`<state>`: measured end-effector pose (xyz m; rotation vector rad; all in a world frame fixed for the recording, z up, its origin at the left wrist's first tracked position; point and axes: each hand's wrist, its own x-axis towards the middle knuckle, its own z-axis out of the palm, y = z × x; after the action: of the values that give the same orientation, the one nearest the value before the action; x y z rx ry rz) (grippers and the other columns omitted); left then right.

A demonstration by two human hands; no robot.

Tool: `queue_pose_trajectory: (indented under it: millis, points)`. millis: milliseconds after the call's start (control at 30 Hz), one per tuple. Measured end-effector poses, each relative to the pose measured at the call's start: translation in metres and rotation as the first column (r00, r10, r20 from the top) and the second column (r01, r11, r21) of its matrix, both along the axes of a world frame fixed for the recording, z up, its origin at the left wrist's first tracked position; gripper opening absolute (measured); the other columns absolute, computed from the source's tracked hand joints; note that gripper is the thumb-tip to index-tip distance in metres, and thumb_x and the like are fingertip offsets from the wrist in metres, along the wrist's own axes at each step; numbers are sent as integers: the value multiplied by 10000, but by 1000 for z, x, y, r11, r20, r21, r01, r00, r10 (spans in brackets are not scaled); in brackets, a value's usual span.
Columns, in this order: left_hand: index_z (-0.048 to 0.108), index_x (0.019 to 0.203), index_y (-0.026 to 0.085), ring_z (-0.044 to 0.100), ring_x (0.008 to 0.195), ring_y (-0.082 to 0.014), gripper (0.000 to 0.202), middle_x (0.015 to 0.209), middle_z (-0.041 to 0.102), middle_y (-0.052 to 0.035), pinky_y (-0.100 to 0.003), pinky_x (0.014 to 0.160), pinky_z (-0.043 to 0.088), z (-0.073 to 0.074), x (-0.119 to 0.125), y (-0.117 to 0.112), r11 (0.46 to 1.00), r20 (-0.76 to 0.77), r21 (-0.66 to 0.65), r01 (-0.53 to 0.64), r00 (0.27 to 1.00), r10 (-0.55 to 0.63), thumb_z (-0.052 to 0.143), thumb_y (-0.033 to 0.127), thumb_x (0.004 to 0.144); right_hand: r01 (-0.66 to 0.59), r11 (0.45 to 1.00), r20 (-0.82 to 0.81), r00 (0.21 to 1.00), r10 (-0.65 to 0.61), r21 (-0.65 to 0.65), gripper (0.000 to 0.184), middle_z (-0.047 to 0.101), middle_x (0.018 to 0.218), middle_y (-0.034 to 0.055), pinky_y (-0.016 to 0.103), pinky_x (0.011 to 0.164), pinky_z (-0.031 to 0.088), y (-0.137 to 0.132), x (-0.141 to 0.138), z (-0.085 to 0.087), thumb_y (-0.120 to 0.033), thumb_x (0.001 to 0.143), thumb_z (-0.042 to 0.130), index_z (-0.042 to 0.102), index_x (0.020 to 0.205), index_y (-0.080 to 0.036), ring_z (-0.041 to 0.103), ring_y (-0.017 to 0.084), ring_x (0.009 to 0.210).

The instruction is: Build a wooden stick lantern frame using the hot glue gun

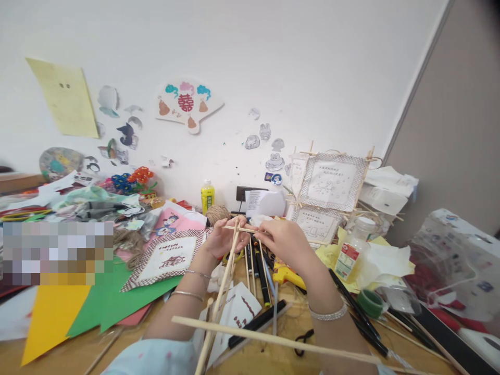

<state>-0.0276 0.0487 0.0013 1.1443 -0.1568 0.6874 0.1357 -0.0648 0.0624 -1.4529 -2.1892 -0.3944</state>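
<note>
A frame of thin wooden sticks (273, 339) reaches from the near edge of the view up to both hands. Two long sticks meet near the top, where a short cross stick (241, 228) lies over them. My left hand (222, 242) is closed around this upper joint, its fingers partly behind the sticks. On the other side, my right hand (283, 240) pinches near the right end of the short stick; the fingertips partly hide what they grip. Below the right hand lies a yellow glue gun (288, 274), beside several black markers (259, 268).
To the left, a patterned paper panel (167, 258) rests on green paper (117, 299). A twine ball (217, 214) and yellow bottle (208, 196) stand behind. At right are a stick-and-paper lantern frame (332, 182), a clear bottle (353, 249), green tape (370, 303) and a plastic bag (464, 265).
</note>
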Motion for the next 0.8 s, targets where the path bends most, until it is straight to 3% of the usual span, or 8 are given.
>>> queue_pose_trajectory:
  millis: [300,800]
  points:
    - [504,800,170,565,459,-146,326,759,655,-58,-207,357,373,1,1,-1,1000,8,26,7,1000,-7,600,464,695,-26,1000,-16,1000,26,2,208,595,672,10,237,560,258,0,2,0,-235,889,472,582,726,-168,485,122,631]
    - [513,776,170,543,445,-155,327,639,607,-37,-194,335,329,4,2,-4,1000,-31,12,3,1000,-3,600,473,686,-63,996,-52,997,60,-55,160,634,691,8,227,578,269,1,6,1,-223,854,541,614,721,-173,508,115,646]
